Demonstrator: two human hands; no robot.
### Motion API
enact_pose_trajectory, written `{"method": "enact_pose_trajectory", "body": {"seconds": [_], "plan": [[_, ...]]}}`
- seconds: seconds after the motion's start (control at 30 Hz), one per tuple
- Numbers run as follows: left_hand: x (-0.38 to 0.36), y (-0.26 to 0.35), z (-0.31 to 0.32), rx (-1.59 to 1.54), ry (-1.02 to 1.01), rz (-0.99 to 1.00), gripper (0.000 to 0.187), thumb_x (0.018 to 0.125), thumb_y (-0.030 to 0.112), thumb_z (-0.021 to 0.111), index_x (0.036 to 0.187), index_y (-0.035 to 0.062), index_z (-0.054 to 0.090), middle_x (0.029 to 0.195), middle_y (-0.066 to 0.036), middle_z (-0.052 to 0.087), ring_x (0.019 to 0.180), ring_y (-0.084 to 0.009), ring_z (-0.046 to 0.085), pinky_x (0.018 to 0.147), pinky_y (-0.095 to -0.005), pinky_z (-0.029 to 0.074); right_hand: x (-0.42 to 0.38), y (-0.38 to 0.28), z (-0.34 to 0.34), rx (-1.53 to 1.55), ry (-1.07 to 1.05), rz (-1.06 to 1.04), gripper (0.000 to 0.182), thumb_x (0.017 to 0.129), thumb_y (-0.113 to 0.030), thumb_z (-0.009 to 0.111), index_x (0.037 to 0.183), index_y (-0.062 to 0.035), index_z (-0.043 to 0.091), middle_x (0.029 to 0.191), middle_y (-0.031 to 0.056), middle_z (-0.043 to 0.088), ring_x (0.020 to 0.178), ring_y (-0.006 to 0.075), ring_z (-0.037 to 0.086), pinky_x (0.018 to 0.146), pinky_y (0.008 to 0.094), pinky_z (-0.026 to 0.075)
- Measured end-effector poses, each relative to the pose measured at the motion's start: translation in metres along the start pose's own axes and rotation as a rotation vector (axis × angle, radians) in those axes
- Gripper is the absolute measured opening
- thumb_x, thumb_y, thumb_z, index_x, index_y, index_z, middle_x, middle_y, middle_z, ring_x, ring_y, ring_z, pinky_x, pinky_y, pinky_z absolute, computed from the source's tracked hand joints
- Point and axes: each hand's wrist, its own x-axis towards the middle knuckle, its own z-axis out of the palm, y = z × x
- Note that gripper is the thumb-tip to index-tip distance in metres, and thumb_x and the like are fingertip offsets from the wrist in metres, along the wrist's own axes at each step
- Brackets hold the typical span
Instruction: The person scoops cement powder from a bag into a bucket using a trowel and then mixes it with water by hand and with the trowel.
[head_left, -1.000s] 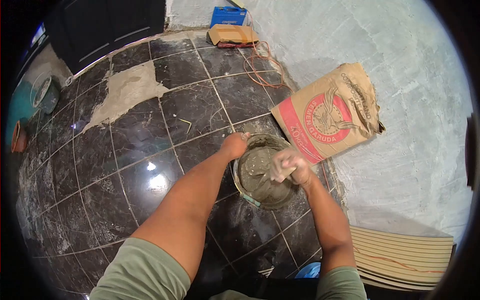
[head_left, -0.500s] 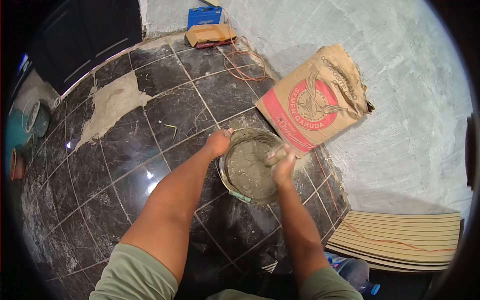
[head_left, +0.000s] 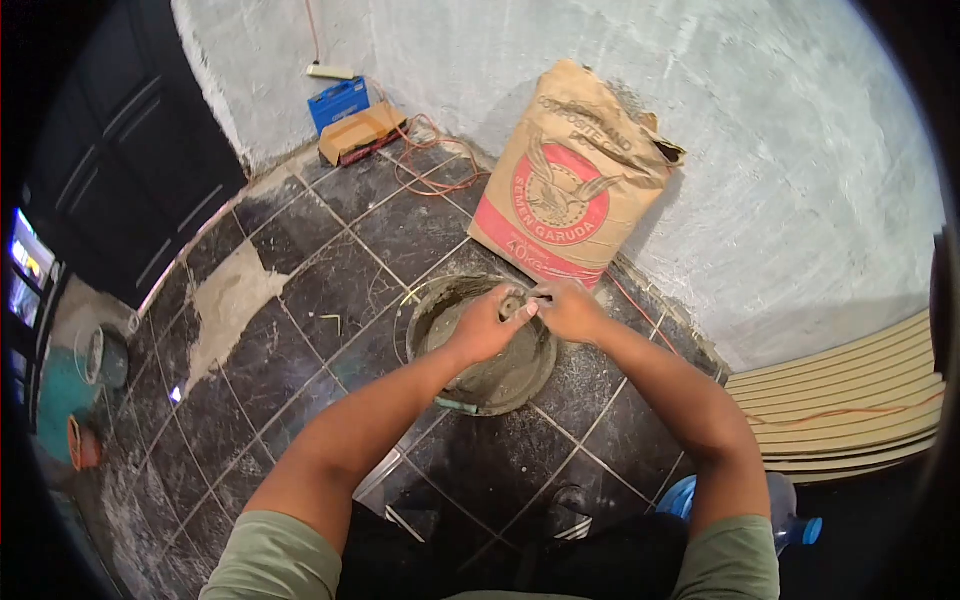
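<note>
A round bucket [head_left: 545, 385] of wet grey cement [head_left: 500, 375] stands on the dark tiled floor, its wire handle with a green grip hanging at the near side. Over the bucket's far part, my left hand [head_left: 492, 322] is closed with fingertips meeting those of my right hand [head_left: 565, 310]. Something small and grey, coated with cement, shows between the two hands; what it is cannot be made out. My right hand is closed above the bucket's right rim. Just behind the bucket, a paper cement sack [head_left: 570, 190] leans against the wall.
Cream slatted panels [head_left: 850, 400] lie at the right, near a large plastic bottle [head_left: 785, 510]. A blue case [head_left: 338, 103], a cardboard box [head_left: 362, 132] and an orange cable [head_left: 440, 188] are by the wall [head_left: 760, 150]. Another bucket [head_left: 108, 357] stands far left.
My left hand has left the bucket's rim and come over the bucket to meet my right hand. The view has shifted, showing more of the door side.
</note>
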Motion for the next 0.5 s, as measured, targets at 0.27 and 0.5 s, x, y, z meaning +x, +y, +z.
{"method": "enact_pose_trajectory", "body": {"seconds": [0.27, 0.5], "plan": [[0.012, -0.033, 0.056, -0.020, 0.316, -0.032, 0.029, 0.085, 0.021, 0.083, 0.083, 0.0029, 0.061, 0.075, -0.005, 0.063, 0.072, -0.0134, 0.056, 0.068, -0.0341, 0.048, -0.082, 0.146, 0.045, 0.422, 0.325, 0.464, 0.030, 0.092, -0.026, 0.068, 0.107, -0.0007, 0.075, 0.097, 0.0219, 0.074, 0.095, 0.0364, 0.072, 0.085, 0.0446, 0.054], [0.035, 0.055, 0.009, -0.243, 0.622, -0.140, 0.025, 0.088, 0.013, 0.080, 0.079, 0.0082, 0.057, 0.069, -0.002, 0.060, 0.060, -0.0100, 0.057, 0.056, -0.0281, 0.046, -0.121, 0.217, 0.087, 0.668, 0.363, 0.623, 0.024, 0.092, -0.020, 0.068, 0.104, -0.0007, 0.076, 0.074, 0.0111, 0.070, 0.066, 0.0201, 0.066, 0.065, 0.0367, 0.051]]}}
